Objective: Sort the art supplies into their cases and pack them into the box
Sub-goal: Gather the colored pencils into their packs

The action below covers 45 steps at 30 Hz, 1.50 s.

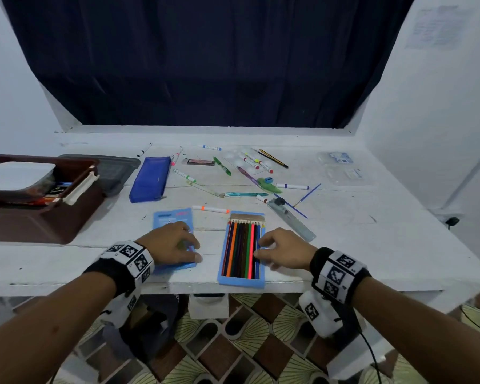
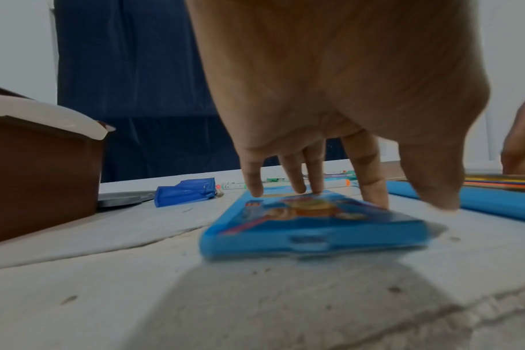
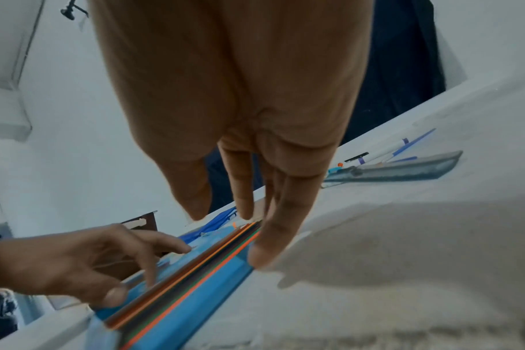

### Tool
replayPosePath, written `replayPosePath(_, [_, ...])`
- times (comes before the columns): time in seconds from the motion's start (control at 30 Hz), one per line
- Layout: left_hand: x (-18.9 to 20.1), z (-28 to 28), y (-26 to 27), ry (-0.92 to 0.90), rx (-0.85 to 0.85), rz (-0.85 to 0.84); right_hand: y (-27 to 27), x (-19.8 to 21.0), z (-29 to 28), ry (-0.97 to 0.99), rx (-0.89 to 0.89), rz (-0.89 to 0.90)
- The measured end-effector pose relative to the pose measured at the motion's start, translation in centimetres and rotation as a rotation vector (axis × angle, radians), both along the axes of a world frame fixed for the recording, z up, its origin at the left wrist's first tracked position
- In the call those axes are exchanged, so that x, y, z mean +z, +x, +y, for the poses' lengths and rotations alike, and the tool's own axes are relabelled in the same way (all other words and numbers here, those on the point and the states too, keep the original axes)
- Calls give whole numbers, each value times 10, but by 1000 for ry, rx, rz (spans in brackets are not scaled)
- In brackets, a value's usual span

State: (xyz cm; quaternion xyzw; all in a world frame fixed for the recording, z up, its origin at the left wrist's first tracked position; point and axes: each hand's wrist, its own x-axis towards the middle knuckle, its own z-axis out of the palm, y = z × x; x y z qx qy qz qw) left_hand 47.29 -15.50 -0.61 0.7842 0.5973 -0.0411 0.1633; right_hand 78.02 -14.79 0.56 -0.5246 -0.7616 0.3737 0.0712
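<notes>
Left hand [image 1: 172, 243] grip, fingers spread, half hides blue lid [image 1: 175, 217]; right hand [image 1: 284, 249] relaxed.

From my feed I see a white painted desk [image 1: 344, 245] set against white walls [image 1: 427, 120], its surface scuffed and cracked. A dark navy curtain [image 1: 205, 65] hangs across the far side. A sheet of paper [image 1: 438, 26] is stuck high on the right wall. Below the near edge, the floor [image 1: 247, 342] shows brown and cream patterned tiles.
</notes>
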Motion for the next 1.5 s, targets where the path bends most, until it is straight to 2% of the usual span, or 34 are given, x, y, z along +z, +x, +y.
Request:
replayPosePath(0.07, [3,-3,0,-38,-54,24,2,0,4,-16,-17,84])
replayPosePath(0.2, [6,-9,-3,-34,-90,1,1,4,33,348,-69,-2])
replayPosePath(0.33, [6,-15,-7,35,-36,-55,-11,-10,56,450,231,-221])
replayPosePath(0.4, [6,-16,-5,124,2,-24,-13,-19,60,456,323,-370])
replayPosePath(0.5, [4,-14,0,207,83,66,-9,-16,60,509,419,-476])
replayPosePath(0.67, [-6,-6,-1,134,230,161,-17,8,54,533,680,-605])
replayPosePath(0.8, [-16,-3,-6,88,259,111,-40,16,53,433,836,-643])
replayPosePath(1.0, [-8,2,-21,62,249,66,-54,19,46,475,789,-639])
replayPosePath(1.1, [-4,1,-31,37,248,68,-55,10,38,498,699,-649])
replayPosePath(1.2, [-1,-1,-31,115,206,-1,-59,2,30,503,551,-631])
replayPosePath(1.3, [2,-1,-21,211,119,-51,-66,-2,26,524,479,-617])
replayPosePath(1.4, [1,1,-6,141,53,-57,-63,4,31,455,484,-581])
replayPosePath(1.5, [-6,4,6,110,58,-10,-50,11,42,374,487,-544])
